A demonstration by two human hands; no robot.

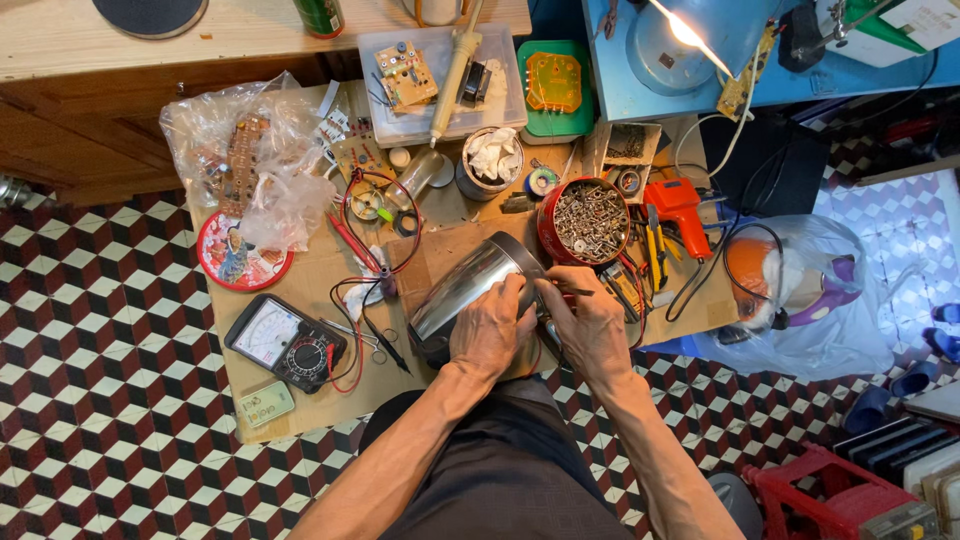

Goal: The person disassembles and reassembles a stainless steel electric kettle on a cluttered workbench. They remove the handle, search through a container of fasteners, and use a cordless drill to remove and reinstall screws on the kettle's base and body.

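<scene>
A steel kettle [465, 290] lies on its side on the low cardboard-covered table [300, 385], just in front of the person, its long axis running diagonally: the dark-rimmed end points up and to the right toward the red tin of screws [590, 222], the other end down and left toward the lap. The left hand [490, 330] lies over the kettle's lower flank, fingers curled and clamped on the body. The right hand [590, 325] sits beside it, fingers pinched shut on a thin tool [572, 291] whose tip points left at the kettle; what kind of tool it is cannot be made out. The hands hide the kettle's near end and whatever part is being worked on. Left of the kettle lies a black multimeter [285, 342] with red and black leads. An orange drill [678, 205] lies right of the tin, partly covered by cables.
</scene>
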